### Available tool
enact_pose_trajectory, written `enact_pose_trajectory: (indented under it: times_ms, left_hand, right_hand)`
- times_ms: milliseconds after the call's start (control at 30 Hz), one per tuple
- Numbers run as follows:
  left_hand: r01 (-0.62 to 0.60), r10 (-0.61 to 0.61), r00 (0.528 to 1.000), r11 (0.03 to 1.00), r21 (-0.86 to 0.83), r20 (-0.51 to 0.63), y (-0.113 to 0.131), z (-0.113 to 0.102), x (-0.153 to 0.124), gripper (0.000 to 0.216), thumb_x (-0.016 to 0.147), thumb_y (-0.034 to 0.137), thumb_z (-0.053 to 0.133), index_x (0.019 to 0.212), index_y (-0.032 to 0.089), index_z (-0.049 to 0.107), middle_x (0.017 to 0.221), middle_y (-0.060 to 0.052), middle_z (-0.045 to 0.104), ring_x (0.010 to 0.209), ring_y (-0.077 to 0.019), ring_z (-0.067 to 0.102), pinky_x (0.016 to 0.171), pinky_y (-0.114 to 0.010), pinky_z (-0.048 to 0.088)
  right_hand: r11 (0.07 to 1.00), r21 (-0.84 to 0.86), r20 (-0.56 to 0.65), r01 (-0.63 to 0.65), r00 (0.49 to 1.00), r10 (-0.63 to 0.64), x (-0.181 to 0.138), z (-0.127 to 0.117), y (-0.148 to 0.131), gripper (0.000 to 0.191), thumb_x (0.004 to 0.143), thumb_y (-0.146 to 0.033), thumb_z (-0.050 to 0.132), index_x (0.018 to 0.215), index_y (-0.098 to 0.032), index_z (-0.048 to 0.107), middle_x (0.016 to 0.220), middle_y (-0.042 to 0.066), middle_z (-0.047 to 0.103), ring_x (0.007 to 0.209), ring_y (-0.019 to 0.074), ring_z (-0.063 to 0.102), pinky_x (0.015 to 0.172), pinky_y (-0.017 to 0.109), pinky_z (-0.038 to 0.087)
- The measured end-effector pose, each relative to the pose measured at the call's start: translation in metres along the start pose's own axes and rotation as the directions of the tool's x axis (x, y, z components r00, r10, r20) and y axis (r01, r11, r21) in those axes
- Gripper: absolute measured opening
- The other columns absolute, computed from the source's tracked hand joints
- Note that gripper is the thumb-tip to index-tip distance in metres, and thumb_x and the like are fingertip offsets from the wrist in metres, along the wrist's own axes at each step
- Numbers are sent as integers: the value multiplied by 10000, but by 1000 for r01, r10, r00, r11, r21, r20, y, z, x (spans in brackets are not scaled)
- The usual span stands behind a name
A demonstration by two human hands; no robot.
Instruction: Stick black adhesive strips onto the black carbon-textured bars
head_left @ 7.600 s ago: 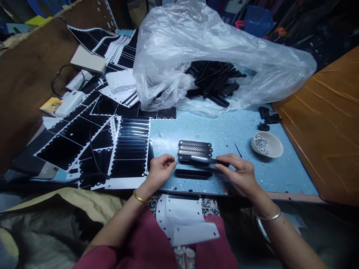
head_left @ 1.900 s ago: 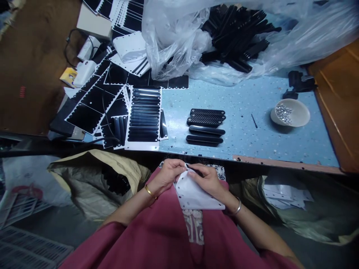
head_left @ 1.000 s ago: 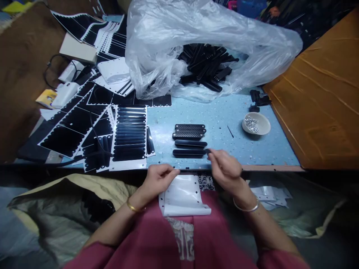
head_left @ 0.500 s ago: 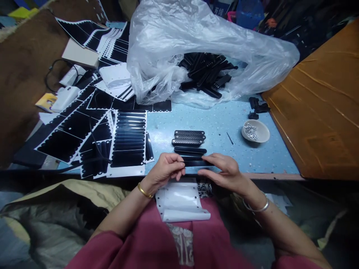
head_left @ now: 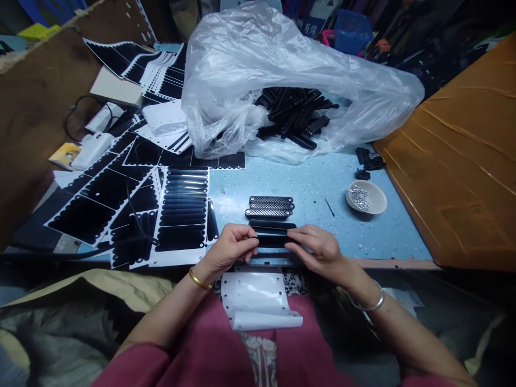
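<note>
My left hand (head_left: pixel 234 246) pinches the left end of a narrow black strip (head_left: pixel 272 241) at the table's front edge. The thumb and fingers of my right hand (head_left: pixel 318 248) close around its other end. Just below the strip, another dark length (head_left: pixel 271 255) runs between my hands; what it is I cannot make out. A smooth black bar with rounded ends (head_left: pixel 272 224) lies right behind my fingers. Beyond it, several black handle-like pieces with a textured face and rivets (head_left: pixel 270 207) sit side by side.
Sheets of black stickers (head_left: pixel 183 209) cover the left side. A clear plastic bag (head_left: pixel 242 54) full of black parts (head_left: pixel 298 113) stands at the back. On the right are a white bowl (head_left: pixel 373 200) of small metal pieces, black clips (head_left: pixel 368 158), a thin black pin (head_left: pixel 329 207) and a brown taped box (head_left: pixel 455 156).
My right thumb and fingers have come closer together on the strip's right end. My left hand keeps its pinch. The whole view has shifted slightly, with the table lower in the picture.
</note>
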State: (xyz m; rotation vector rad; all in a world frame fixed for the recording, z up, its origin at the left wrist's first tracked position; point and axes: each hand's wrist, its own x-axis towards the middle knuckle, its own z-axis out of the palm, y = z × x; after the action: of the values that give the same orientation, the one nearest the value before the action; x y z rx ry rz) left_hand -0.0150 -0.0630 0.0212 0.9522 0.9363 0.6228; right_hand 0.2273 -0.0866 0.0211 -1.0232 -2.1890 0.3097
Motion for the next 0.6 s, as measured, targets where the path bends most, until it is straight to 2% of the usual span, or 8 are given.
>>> enact_pose_trajectory:
  times_ms: [133, 233, 300, 367, 433, 500, 600]
  left_hand:
    - [16, -15, 1000, 1000, 8, -17, 0, -4, 4, 287, 749, 354, 710, 642, 109, 605, 561, -31, 633, 376, -53, 505, 353, -149, 263]
    - [26, -25, 998, 1000, 18, -54, -1, -11, 8, 324, 763, 400, 689, 638, 109, 623, 529, -36, 621, 356, -63, 501, 330, -160, 248]
    - [12, -4, 989, 999, 53, -147, -1, -18, 9, 322, 779, 418, 665, 682, 111, 647, 523, -32, 618, 349, -69, 496, 322, -168, 236]
    - [-39, 84, 957, 986, 161, -279, -3, -26, 12, 294, 791, 404, 648, 719, 119, 659, 536, -19, 614, 369, -69, 490, 344, -175, 272]
    - [-91, 223, 906, 933, 349, -360, -7, -32, 15, 256, 792, 370, 643, 705, 130, 659, 535, 0, 590, 411, -75, 486, 402, -188, 335]
    - [-112, 341, 873, 837, 536, -350, -13, -34, 21, 233, 797, 340, 629, 691, 136, 668, 532, 4, 576, 464, -93, 497, 474, -208, 384]
    - [-123, 428, 862, 695, 708, -271, -22, -31, 31, 219, 825, 307, 590, 770, 131, 708, 568, -15, 606, 520, -118, 518, 546, -236, 399]
  right_hand:
    - [973, -202, 34, 107, 994, -103, -2, 9, -3, 144, 906, -140, 573, 1035, -120, 632, 883, 125, 717, 782, 214, 656, 669, 356, 501]
    - [961, -238, 26, 139, 990, -137, -3, 11, -3, 117, 920, -133, 536, 998, -120, 622, 806, 114, 695, 732, 206, 637, 635, 344, 482]
    - [966, -233, -10, 107, 994, -113, -5, 7, 2, 114, 925, -139, 527, 990, -129, 620, 766, 98, 685, 699, 196, 628, 622, 333, 485]
    - [975, -222, -55, 20, 998, -33, -7, 3, 11, 107, 927, -160, 538, 989, -145, 624, 759, 82, 687, 687, 186, 637, 623, 320, 502]
    - [976, -196, -96, -92, 993, 75, -9, 1, 22, 94, 926, -184, 556, 979, -165, 631, 771, 68, 698, 686, 174, 655, 625, 300, 519]
    - [976, -146, -121, -163, 982, 146, -10, 4, 33, 87, 923, -193, 567, 967, -174, 640, 790, 62, 711, 700, 167, 678, 632, 283, 533]
    - [981, -66, -114, -180, 978, 172, -12, 15, 41, 98, 921, -188, 567, 965, -164, 651, 808, 68, 723, 725, 165, 697, 654, 273, 551]
